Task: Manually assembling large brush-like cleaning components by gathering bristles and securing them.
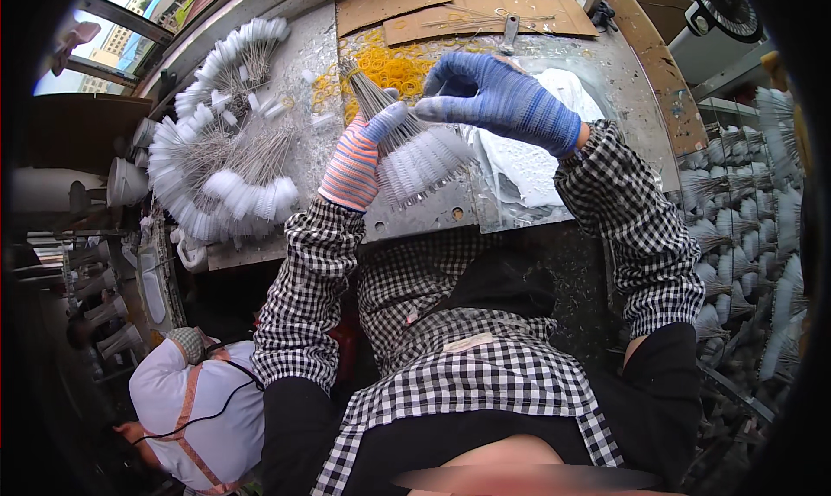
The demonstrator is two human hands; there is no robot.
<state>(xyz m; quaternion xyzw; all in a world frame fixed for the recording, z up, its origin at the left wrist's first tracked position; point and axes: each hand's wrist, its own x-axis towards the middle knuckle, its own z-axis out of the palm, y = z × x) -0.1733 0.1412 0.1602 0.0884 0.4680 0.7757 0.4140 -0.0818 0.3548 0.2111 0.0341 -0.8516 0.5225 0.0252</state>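
Note:
My left hand (357,160), in an orange-and-blue striped knit glove, grips a bundle of wire-handled brushes (422,161). Their white bristle heads fan toward the lower right and the thin metal stems point up and left. Close beside the stems is my right hand (506,98), in a blue knit glove. Its thumb and forefinger curve together into a ring, tips near the stems; anything pinched there is too small to make out. Just beyond the bundle lies a pile of yellow rubber bands (389,63).
Fanned heaps of white brushes (186,189) cover the table's left side. Flattened cardboard (485,16) lies at the back, with a metal tool (510,35) on it. A white sheet (541,158) is under my right hand. Racked brushes (736,210) stand right; another person (203,401) is lower left.

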